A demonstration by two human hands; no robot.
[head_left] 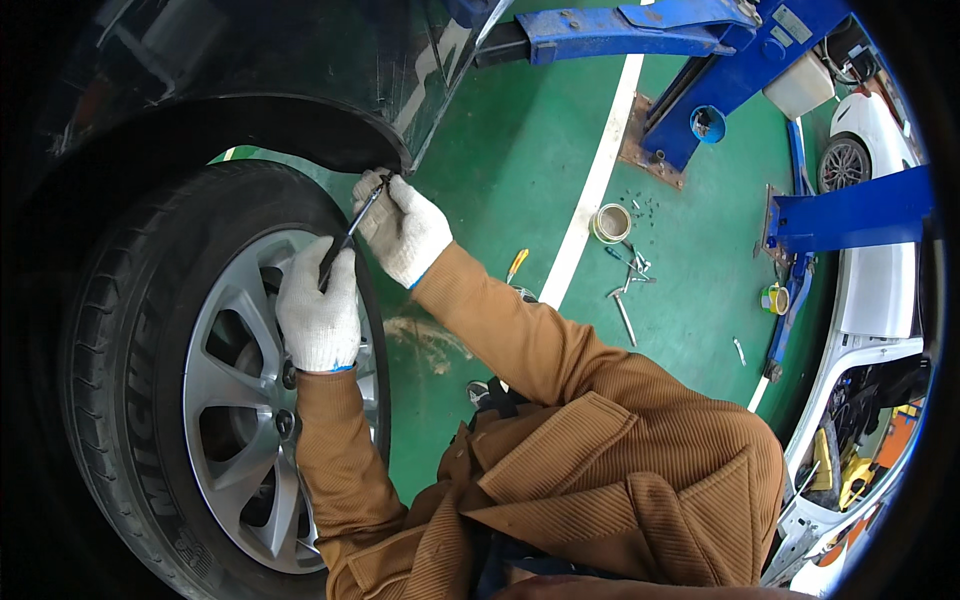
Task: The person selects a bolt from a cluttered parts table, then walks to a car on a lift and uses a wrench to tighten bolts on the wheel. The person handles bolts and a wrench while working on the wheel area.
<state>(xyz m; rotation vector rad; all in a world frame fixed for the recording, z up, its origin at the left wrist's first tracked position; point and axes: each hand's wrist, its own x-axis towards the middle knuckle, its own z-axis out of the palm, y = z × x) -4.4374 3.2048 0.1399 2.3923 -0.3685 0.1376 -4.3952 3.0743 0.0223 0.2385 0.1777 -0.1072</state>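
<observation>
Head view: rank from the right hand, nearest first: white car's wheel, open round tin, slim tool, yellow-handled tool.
From the right hand:
1. Slim tool: right at its fingertips.
2. Yellow-handled tool: on the green floor, to the right.
3. Open round tin: farther right, past the white line.
4. White car's wheel: far right, beyond the blue post.

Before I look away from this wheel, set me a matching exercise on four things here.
Things:
1. Dark-handled hand tool
2. Alloy wheel rim
3. Round tin
4. Lift arm near the top edge

Descriptions:
A. Blue
B. Open-topped, on the green floor
C. Handle in the left grip
D. Silver, spoked, inside a black tyre

Pairs: 1-C, 2-D, 3-B, 4-A.
</observation>
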